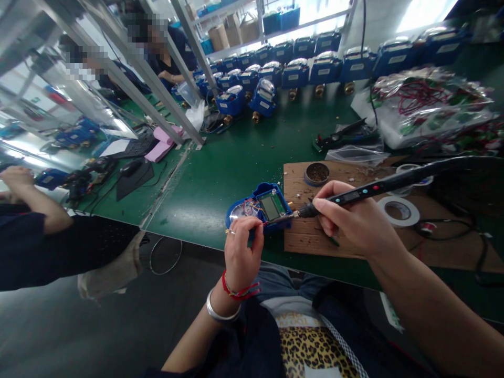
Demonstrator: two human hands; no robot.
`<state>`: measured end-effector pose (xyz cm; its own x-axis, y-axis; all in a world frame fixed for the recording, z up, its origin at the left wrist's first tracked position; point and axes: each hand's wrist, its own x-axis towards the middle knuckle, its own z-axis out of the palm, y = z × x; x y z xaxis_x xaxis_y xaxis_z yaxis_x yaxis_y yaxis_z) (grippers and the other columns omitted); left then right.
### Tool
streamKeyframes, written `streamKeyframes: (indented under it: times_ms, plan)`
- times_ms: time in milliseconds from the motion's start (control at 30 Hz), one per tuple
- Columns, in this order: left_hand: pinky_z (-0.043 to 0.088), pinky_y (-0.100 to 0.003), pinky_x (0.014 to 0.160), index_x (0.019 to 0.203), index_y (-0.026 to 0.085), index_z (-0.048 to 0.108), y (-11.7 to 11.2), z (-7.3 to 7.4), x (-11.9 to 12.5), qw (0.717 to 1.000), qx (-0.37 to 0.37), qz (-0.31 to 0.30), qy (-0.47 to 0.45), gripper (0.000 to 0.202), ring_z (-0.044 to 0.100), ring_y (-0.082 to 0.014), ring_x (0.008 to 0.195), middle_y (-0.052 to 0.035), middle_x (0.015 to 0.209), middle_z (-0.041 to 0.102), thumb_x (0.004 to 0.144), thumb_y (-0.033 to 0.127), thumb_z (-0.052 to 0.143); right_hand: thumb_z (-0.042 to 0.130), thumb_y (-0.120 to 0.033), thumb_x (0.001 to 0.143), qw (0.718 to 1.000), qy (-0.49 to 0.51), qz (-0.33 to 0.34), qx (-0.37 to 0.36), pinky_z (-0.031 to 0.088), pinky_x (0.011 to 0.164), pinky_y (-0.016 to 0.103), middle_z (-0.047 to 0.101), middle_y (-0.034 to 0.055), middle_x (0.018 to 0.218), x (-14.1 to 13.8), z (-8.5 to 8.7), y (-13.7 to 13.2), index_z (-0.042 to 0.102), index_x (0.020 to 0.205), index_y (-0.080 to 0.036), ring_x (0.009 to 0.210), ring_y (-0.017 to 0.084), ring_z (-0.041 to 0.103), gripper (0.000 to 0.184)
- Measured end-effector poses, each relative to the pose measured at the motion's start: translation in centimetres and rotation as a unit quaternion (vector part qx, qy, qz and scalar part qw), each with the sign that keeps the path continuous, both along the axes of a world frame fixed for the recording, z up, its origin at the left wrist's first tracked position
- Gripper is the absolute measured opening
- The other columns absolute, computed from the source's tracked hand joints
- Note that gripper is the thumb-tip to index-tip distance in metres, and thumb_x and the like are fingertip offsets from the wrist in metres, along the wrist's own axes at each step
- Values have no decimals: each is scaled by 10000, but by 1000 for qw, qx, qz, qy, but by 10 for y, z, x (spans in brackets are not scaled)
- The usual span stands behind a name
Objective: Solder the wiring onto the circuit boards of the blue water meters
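Note:
My right hand is closed around the black handle of a soldering iron, whose tip points left at the near edge of an opened blue meter. A green circuit board with a grey display sits inside the meter, beside thin coloured wires. At the board's near side, my left hand pinches what looks like a thin red wire. The fingertips partly hide it. Whether the iron's tip touches the board is too small to tell.
Cardboard lies under the right hand, bearing a round tin and a tape roll. Cutters and bagged wired parts lie behind. Several blue meters line the back. Another person's arm is at left.

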<state>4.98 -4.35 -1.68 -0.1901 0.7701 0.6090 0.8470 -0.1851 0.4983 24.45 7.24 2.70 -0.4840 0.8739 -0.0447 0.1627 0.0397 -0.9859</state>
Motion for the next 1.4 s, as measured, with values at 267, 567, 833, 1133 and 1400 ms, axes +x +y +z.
streamKeyframes:
  times_ms: [267, 567, 833, 1133, 1400]
  plan:
    - [492, -305, 838, 976, 177, 561, 1, 1, 0, 1000, 9, -2, -3, 116, 604, -149, 884, -39, 933, 636, 894, 94, 559, 578, -327, 843, 997, -60, 12, 42, 357, 406, 188, 518, -57, 448, -6, 15, 0, 511, 790, -198, 388, 84, 475, 155]
    - [496, -322, 848, 980, 178, 573, 0, -1, 1, 1000, 16, -8, -11, 135, 609, -155, 901, -44, 938, 641, 886, 81, 559, 533, -304, 850, 997, -66, 24, -17, 345, 414, 201, 511, -45, 428, -10, 12, 14, 505, 778, -193, 369, 84, 461, 136]
    - [500, -334, 851, 998, 180, 576, -2, -4, 2, 999, 27, -2, -19, 148, 605, -158, 912, -48, 945, 637, 892, 80, 549, 543, -309, 833, 996, 2, 37, -83, 299, 355, 212, 440, -52, 428, -12, -3, 27, 465, 697, -196, 334, 83, 417, 192]
    - [499, -332, 855, 1009, 180, 574, 0, -6, -2, 999, 33, 8, 1, 141, 603, -166, 921, -56, 952, 636, 898, 96, 551, 544, -291, 837, 996, 21, 30, -86, 304, 353, 205, 451, -52, 442, -12, 0, 26, 472, 706, -194, 343, 79, 425, 178]
    - [499, -323, 847, 992, 178, 574, 3, -3, -1, 999, 42, 11, 0, 114, 600, -161, 897, -54, 932, 631, 909, 110, 536, 543, -294, 829, 997, 13, 20, -70, 306, 356, 204, 467, -51, 436, -10, 5, 22, 495, 757, -189, 342, 83, 434, 135]
